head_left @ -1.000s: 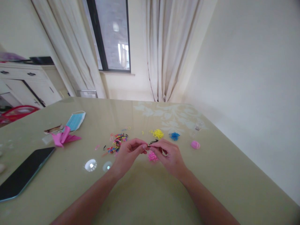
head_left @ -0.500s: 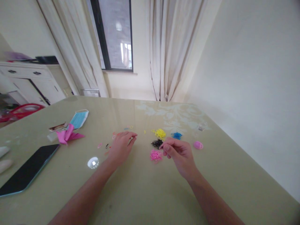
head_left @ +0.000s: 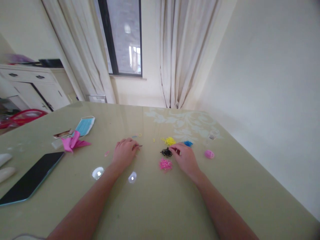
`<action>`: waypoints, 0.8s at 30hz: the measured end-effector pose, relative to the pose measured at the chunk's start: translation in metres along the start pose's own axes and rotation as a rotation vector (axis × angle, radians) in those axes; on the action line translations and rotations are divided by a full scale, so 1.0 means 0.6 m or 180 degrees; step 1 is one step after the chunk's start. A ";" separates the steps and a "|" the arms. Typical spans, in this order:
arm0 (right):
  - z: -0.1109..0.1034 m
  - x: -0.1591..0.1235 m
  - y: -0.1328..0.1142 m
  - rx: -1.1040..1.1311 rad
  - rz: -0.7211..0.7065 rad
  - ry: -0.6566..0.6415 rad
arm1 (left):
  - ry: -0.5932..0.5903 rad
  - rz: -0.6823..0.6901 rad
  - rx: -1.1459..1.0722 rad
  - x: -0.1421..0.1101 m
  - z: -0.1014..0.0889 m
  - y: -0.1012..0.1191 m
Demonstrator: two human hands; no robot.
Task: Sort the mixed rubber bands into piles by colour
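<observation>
My left hand (head_left: pixel 125 151) rests low over the mixed heap of small coloured rubber bands, hiding nearly all of it. Its fingertips are pinched together, and a black rubber band (head_left: pixel 140 145) pokes out from them. My right hand (head_left: pixel 185 158) is closed in a pinch at the right edge of the black rubber band pile (head_left: pixel 166 152); anything between those fingertips is too small to make out. Around it are a yellow band pile (head_left: pixel 170 141), a blue band pile (head_left: pixel 188 143) partly behind the hand, and a pink band pile (head_left: pixel 165 164).
A black-screened tablet or phone (head_left: pixel 32 176), pink folded paper (head_left: pixel 74 142) and a blue face mask (head_left: pixel 85 126) lie at the left. To the right are a pink round object (head_left: pixel 209 154) and a small clear container (head_left: pixel 213 134). The glossy table (head_left: pixel 155 206) reflects lights.
My hands were together at the middle holding something small and black, then parted. My left hand moved left to the mixed heap; my right hand moved beside the black pile.
</observation>
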State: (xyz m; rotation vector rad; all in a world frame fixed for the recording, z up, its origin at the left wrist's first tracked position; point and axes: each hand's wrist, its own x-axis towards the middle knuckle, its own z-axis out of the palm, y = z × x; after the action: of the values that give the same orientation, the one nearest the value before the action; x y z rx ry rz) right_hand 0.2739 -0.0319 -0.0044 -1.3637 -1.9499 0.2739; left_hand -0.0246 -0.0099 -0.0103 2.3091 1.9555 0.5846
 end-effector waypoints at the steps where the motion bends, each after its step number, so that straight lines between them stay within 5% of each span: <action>1: 0.006 -0.001 0.004 -0.0185 -0.0024 -0.0100 | 0.0086 -0.0013 -0.0099 0.001 0.000 0.000; 5: 0.015 -0.005 0.007 -0.0543 -0.0021 -0.0334 | 0.0340 -0.0173 -0.0699 0.005 -0.004 0.002; 15: 0.002 -0.007 -0.008 -0.0399 -0.0033 -0.0184 | 0.0372 -0.0688 -0.1685 0.008 -0.022 0.008; 24: -0.001 -0.008 -0.011 -0.0326 -0.0140 -0.0147 | 0.0474 -0.0734 -0.1684 0.011 -0.016 -0.002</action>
State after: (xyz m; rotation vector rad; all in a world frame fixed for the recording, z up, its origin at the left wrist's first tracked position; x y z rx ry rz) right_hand 0.2707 -0.0392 -0.0026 -1.3886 -2.0542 0.1884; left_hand -0.0277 -0.0050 -0.0001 1.7404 1.8017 1.1135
